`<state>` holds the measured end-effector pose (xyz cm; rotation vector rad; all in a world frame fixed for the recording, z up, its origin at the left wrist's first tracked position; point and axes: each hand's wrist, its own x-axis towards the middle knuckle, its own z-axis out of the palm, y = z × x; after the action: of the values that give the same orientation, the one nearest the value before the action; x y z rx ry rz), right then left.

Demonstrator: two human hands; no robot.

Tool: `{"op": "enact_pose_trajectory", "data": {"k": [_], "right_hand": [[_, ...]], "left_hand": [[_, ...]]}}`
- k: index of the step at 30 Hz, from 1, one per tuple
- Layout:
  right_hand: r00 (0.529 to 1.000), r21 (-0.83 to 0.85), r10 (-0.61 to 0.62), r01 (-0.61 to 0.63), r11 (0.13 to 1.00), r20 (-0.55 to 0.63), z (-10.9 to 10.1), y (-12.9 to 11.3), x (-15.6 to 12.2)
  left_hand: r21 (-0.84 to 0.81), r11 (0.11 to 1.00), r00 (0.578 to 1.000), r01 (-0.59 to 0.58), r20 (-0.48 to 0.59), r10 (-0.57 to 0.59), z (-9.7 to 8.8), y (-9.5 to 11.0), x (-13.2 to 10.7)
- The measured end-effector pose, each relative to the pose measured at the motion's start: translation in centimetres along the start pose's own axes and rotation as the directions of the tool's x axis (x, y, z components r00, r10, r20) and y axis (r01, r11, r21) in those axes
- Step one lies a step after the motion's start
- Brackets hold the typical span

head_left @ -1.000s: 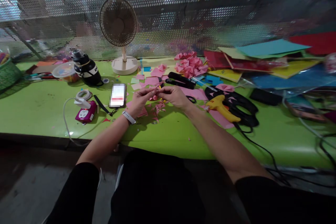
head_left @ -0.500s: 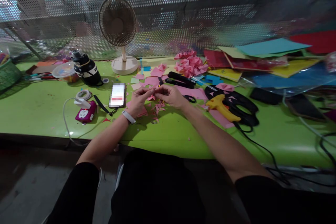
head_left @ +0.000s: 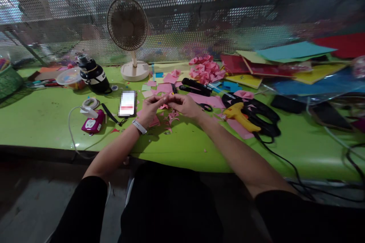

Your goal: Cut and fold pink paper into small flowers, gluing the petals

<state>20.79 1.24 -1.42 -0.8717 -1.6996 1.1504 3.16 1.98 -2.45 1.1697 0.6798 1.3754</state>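
Observation:
Over the middle of the green table my left hand point(head_left: 151, 109) and my right hand point(head_left: 183, 105) meet at the fingertips. Both are closed in a pinch on a small piece of pink paper point(head_left: 164, 105), mostly covered by the fingers. Pink paper scraps point(head_left: 172, 117) lie on the table just below. Behind the hands are a flat pink sheet point(head_left: 164, 87) and a black stapler point(head_left: 196, 86). A heap of folded pink paper pieces point(head_left: 205, 70) sits farther back. Black-handled scissors point(head_left: 205, 107) lie beside my right hand, partly hidden.
Left of my hands are a phone point(head_left: 127, 103), a purple power adapter point(head_left: 93, 121), a black bottle point(head_left: 94, 76) and a fan point(head_left: 128, 26). To the right lie a yellow glue gun point(head_left: 242, 117) with its cord and stacked coloured paper point(head_left: 296, 51). A perforated metal screen point(head_left: 176, 38) stands behind.
My right hand's fingers have shifted slightly and curled closer to the left fingertips, around the pink paper. The things on the table have stayed in place.

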Motion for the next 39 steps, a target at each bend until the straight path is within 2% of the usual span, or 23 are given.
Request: {"op": "enact_pose_trajectory", "data": {"k": [6,14,18,23,30,35,39], "right_hand": [[0.999,-0.067,0.013,-0.016,0.998,-0.046,-0.2,0.6,0.5],[0.999,-0.098,0.010,-0.006,0.995,0.035,-0.7,0.0,0.5],[0.997,-0.065,0.050,-0.046,0.997,0.058,-0.4,-0.1,0.4],[0.999,0.000,0.031,-0.031,1.000,-0.045,0.1,0.5,0.4],[0.998,-0.009,0.046,-0.046,0.999,0.042,0.0,-0.1,0.5],[0.997,-0.030,0.014,-0.012,0.999,0.069,0.0,-0.1,0.5],[0.999,0.037,0.031,-0.032,0.999,0.020,0.4,0.4,0.5]], "left_hand": [[0.039,0.999,1.000,-0.006,0.001,0.006,0.0,-0.2,0.0],[0.021,1.000,1.000,0.010,0.029,-0.011,0.2,0.1,0.0],[0.018,1.000,1.000,0.002,0.019,-0.003,0.0,-0.2,0.2],[0.025,1.000,1.000,-0.008,-0.024,0.009,0.0,0.0,0.1],[0.047,0.998,0.999,0.037,-0.029,-0.036,0.0,0.5,0.0],[0.037,0.999,1.000,0.028,0.013,-0.028,-0.4,0.1,0.2],[0.036,0.999,0.999,0.004,-0.034,-0.003,-0.5,0.0,0.2]]}}
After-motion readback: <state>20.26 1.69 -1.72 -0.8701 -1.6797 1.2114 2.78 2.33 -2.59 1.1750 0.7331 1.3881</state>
